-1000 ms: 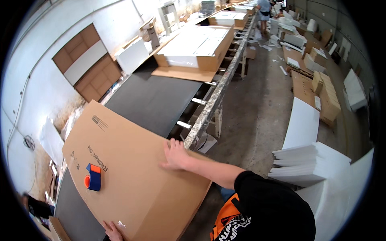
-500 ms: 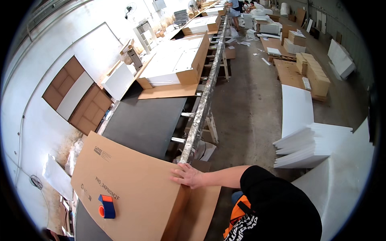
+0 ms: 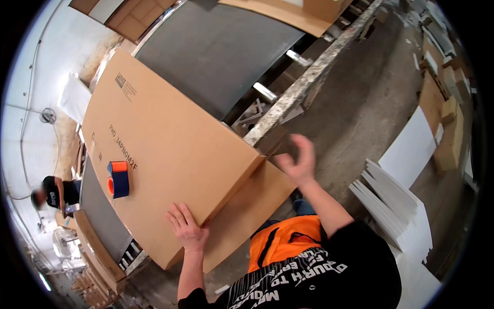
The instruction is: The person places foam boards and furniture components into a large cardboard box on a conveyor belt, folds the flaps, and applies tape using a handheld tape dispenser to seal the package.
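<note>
Head view: brown cardboard carton (image 3: 170, 134) is lying flat across the dark conveyor belt (image 3: 216, 51), its near long side facing the person. Left hand (image 3: 188, 229) is resting on the top face by the near edge, fingers spread, not gripping. Right hand (image 3: 300, 164) is hovering just beside the right-hand corner, thumb and fingers parted, holding nothing; can't tell if it's touching the small flap there. Long cardboard flap (image 3: 252, 208) is sticking out low from the near side. Blue-and-orange tape dispenser (image 3: 119, 180) is sitting on top, toward the far-left edge. Paint-splattered rail (image 3: 314, 77) is running along the belt. White sheets (image 3: 396, 206) are standing at right. Co-worker (image 3: 56, 193) is standing far left.
</note>
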Tool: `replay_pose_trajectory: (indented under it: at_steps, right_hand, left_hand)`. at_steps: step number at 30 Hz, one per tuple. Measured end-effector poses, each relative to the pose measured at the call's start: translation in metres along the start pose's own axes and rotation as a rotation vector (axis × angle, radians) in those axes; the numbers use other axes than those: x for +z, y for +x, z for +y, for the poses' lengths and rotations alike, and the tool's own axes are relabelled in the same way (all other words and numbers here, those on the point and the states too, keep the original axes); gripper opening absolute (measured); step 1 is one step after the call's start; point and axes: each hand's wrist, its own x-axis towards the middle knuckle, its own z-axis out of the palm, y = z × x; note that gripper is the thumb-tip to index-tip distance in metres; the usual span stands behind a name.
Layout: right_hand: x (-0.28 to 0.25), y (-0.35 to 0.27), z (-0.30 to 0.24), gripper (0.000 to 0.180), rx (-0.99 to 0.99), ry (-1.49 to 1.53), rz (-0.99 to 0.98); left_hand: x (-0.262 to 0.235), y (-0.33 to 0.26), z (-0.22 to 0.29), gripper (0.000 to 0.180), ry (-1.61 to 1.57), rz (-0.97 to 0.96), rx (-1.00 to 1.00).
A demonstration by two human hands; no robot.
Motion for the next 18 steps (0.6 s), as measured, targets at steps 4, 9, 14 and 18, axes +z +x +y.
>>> replay_pose_trajectory:
  at_steps: [4, 9, 14, 18]
  right_hand:
    - [-0.044, -0.043, 0.028, 0.048, 1.609, 1.364, -0.611]
    - [0.034, 0.014, -0.095, 0.059, 1.350, 0.906, -0.585]
    - [0.035, 0.010, -0.109, 0.064, 1.137, 0.636, -0.748]
    - [0.029, 0.020, -0.113, 0.024, 0.043, -0.097, -0.526]
  left_hand:
    - [-0.006, -0.023, -0.005, 0.105, 0.002, 0.055, -0.001]
    - [-0.027, 0.003, -0.002, 0.103, -0.133, -0.020, 0.082]
    - [-0.033, 0.050, 0.040, 0.107, -0.188, -0.122, 0.227]
    - [-0.040, 0.059, 0.029, 0.089, -0.196, -0.071, 0.288]
